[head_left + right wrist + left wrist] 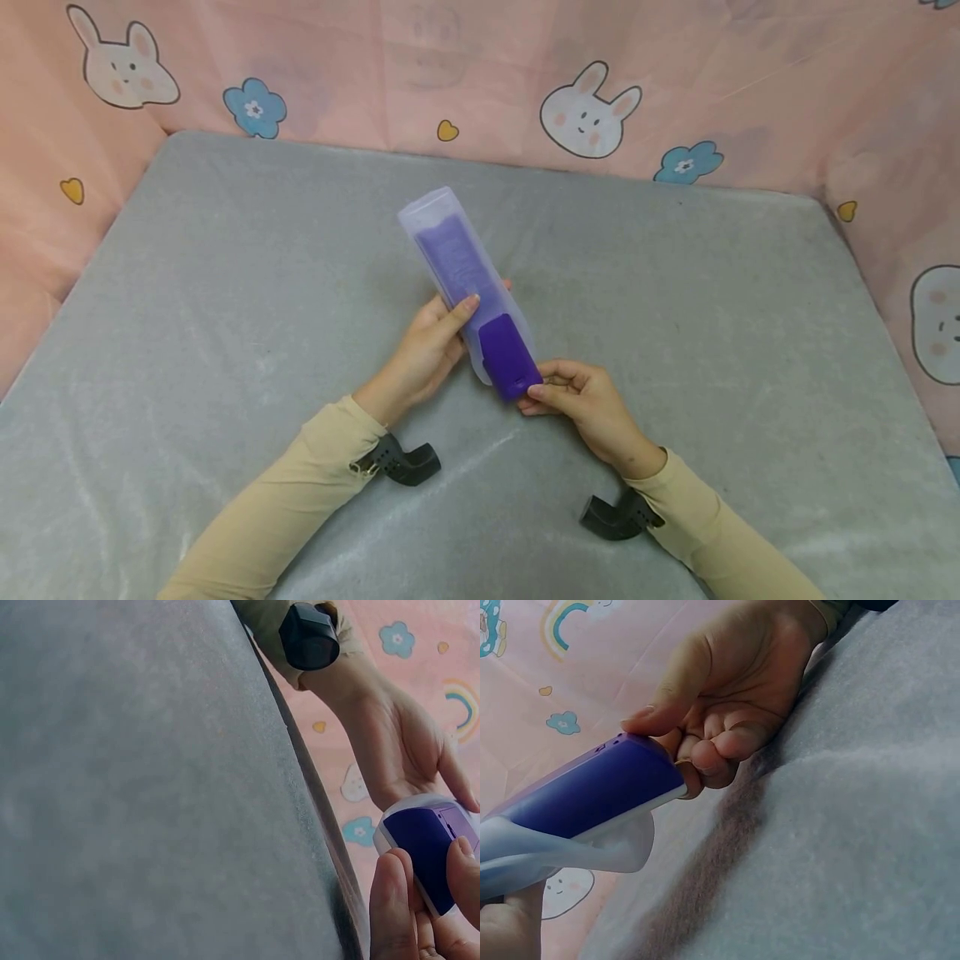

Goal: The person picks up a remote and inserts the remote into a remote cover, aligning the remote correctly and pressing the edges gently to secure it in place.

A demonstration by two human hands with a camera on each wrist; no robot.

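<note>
A long, slim purple-and-white plastic object [508,354], shaped like a remote control, lies tilted between the hands, mostly inside a frosted translucent sleeve [429,210]. Its solid purple end sticks out of the sleeve's near end. My left hand [420,354] grips the sleeve around its middle, thumb on top and fingers underneath. With thumb and fingers, my right hand [588,404] pinches the bare purple end at its near corner. In the left wrist view the sleeve's loose, wavy edge [634,844] hangs below the purple end. The object's far end shows dimly through the sleeve.
A grey cloth-covered table [225,292] spreads beneath both hands. Pink curtains [337,75] printed with rabbits, flowers and hearts stand along its back and sides. Black camera mounts [408,462] are strapped to both wrists over beige sleeves.
</note>
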